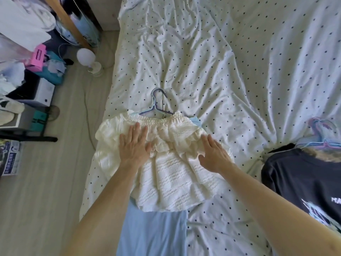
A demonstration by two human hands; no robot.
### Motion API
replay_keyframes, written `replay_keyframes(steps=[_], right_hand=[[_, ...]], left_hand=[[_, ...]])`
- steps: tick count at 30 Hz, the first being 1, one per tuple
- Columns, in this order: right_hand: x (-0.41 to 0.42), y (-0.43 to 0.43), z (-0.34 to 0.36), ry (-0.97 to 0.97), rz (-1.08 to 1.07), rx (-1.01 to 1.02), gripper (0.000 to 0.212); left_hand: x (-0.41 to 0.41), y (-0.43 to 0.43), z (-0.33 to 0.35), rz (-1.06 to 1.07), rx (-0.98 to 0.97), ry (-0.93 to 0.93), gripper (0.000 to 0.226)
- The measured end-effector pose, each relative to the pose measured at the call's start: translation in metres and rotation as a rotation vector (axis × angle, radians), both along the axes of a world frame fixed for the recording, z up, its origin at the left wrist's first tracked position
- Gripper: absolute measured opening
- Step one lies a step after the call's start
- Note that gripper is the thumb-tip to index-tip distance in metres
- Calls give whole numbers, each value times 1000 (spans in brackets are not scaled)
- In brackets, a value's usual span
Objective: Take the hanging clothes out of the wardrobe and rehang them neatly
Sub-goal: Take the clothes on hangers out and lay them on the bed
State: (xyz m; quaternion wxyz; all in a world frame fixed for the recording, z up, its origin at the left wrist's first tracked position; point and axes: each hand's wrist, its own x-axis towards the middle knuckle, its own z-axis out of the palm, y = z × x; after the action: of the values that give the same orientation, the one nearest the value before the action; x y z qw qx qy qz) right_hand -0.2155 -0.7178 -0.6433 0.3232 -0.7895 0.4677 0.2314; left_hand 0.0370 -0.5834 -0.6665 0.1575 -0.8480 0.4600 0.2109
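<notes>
The dotted bedsheet (203,61) spreads beneath our hands, a pale blue garment (153,235) lying on it under our forearms. Over that lies the cream ruffled top (175,180), on which our left hand (133,147) and right hand (215,157) rest flat, fingers straight and apart. Its blue hanger (154,105) pokes out just beyond our left hand.

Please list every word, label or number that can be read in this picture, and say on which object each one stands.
"MA": white letters on the black T-shirt; the rest is cut off by the picture's edge.
Pink box: a white label with dark lines, too blurred to read.
Printed paper on the floor: a blue banner with characters, too blurred to read.
White top: no text shows.
</notes>
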Motion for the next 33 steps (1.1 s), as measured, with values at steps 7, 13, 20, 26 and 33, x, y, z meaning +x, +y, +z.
replay_keyframes(steps=[7,13,20,26,33], right_hand=[[-107,68,86,-173,-126,-53,65],[-248,130,173,-215,-282,-176,46],[-425,200,248,-269,-542,-370,41],[-588,267,290,-216,-766,-581,40],[-769,347,333,18,-942,-777,39]], left_hand=[[-102,59,29,124,124,283,66],[-215,76,105,20,246,450,57],[-386,62,198,-322,74,419,48],[-577,39,276,-700,-148,383,52],[-794,18,346,-1112,-314,352,54]])
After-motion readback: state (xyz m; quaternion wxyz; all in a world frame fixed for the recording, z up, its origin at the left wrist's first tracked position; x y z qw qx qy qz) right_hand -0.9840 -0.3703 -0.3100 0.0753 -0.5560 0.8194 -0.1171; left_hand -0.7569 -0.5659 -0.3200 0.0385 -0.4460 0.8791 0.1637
